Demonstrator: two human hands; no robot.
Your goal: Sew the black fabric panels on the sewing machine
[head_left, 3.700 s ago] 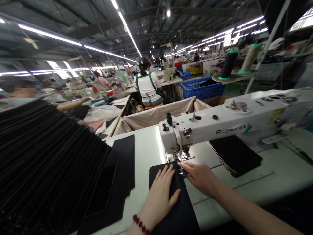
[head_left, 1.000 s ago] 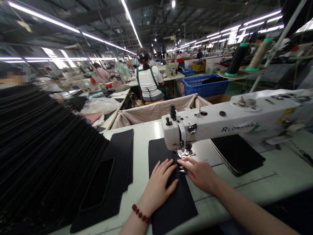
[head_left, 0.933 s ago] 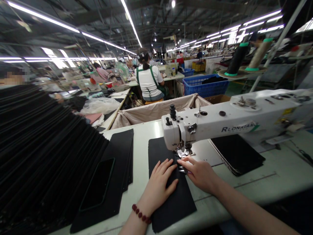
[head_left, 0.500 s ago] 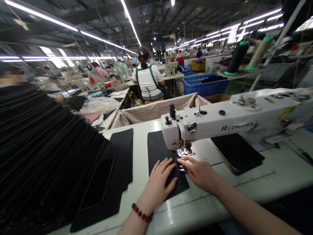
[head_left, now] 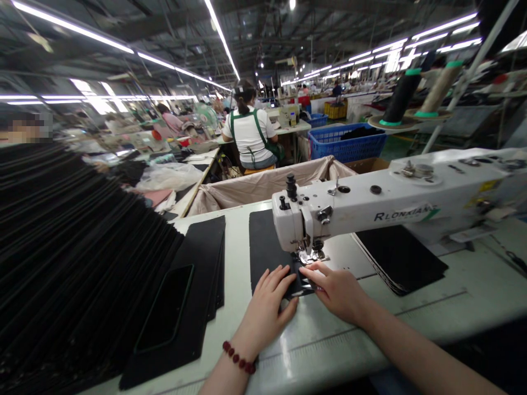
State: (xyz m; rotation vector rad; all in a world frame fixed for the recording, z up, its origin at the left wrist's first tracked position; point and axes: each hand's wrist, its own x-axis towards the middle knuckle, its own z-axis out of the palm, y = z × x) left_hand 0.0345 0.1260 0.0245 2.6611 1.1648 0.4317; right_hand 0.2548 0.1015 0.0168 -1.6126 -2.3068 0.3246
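A flat black panel (head_left: pixel 265 247) lies under the presser foot (head_left: pixel 308 257) of the white sewing machine (head_left: pixel 354 203). My left hand (head_left: pixel 272 296), with a dark red bead bracelet (head_left: pixel 237 359) at the wrist, rests on the panel's near part with fingers stretched out flat. To its right, my right hand (head_left: pixel 335 288) has its index fingertip on the panel close to the foot. Its other fingers are curled round small thread snips (head_left: pixel 306 282), whose metal blades point left; the handle is mostly hidden. The panel's near edge shows by my fingers.
A tall pile of black panels (head_left: pixel 82 263) fills the left side. A phone (head_left: pixel 164 310) lies on more panels beside it. Right of the needle sits a black stack (head_left: pixel 399 258). Thread cones (head_left: pixel 401 99) stand behind the machine. Ahead, a co-worker (head_left: pixel 251 131) sits beyond a cloth-lined bin (head_left: pixel 239 184).
The black panel has slid forward, away from me, under the presser foot. Its near edge has come up to my fingers, while both hands have stayed almost in place.
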